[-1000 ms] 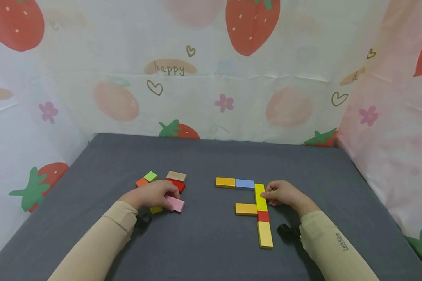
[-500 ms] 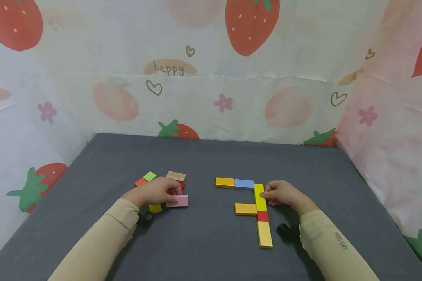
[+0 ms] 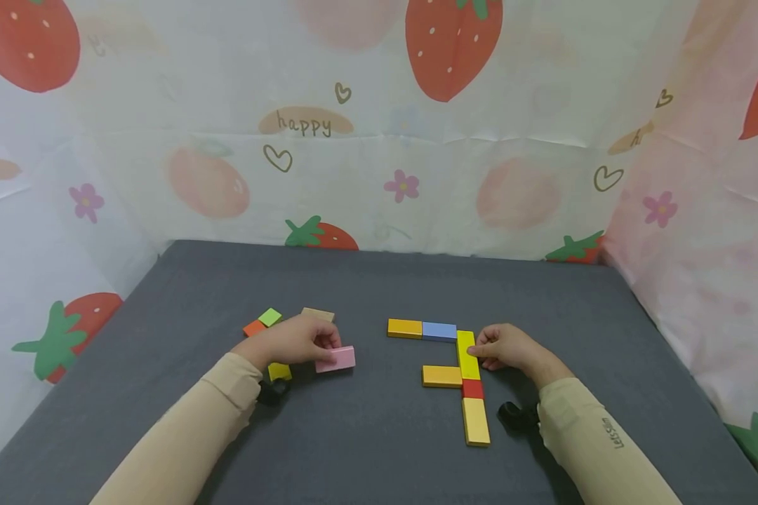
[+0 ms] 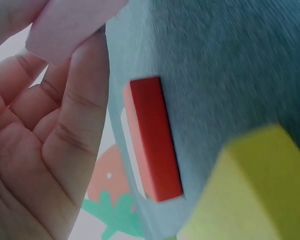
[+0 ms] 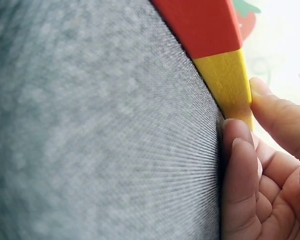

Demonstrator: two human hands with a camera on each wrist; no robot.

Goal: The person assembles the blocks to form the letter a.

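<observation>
My left hand (image 3: 295, 339) pinches a pink block (image 3: 343, 359) between thumb and fingers, left of the middle of the table. In the left wrist view the pink block (image 4: 70, 27) shows at the top, and a red block (image 4: 157, 140) lies on the cloth beyond the fingers. My right hand (image 3: 510, 348) holds the long yellow block (image 3: 464, 342) at its right side, thumb on its top and curled fingers against its edge. This yellow block joins a blue block (image 3: 439, 332) at its far end and a small red block (image 3: 472, 389) at its near end.
An orange-yellow block (image 3: 405, 328) extends the row left of the blue one. Another (image 3: 441, 376) juts left; a pale yellow block (image 3: 476, 422) ends the column. Green (image 3: 270, 317), orange (image 3: 254, 327), wooden (image 3: 318, 314) and yellow (image 3: 279, 372) blocks lie around my left hand.
My left hand has moved right with the pink block, which has turned from slanted to nearly level. The right hand and the joined blocks have stayed in place.
</observation>
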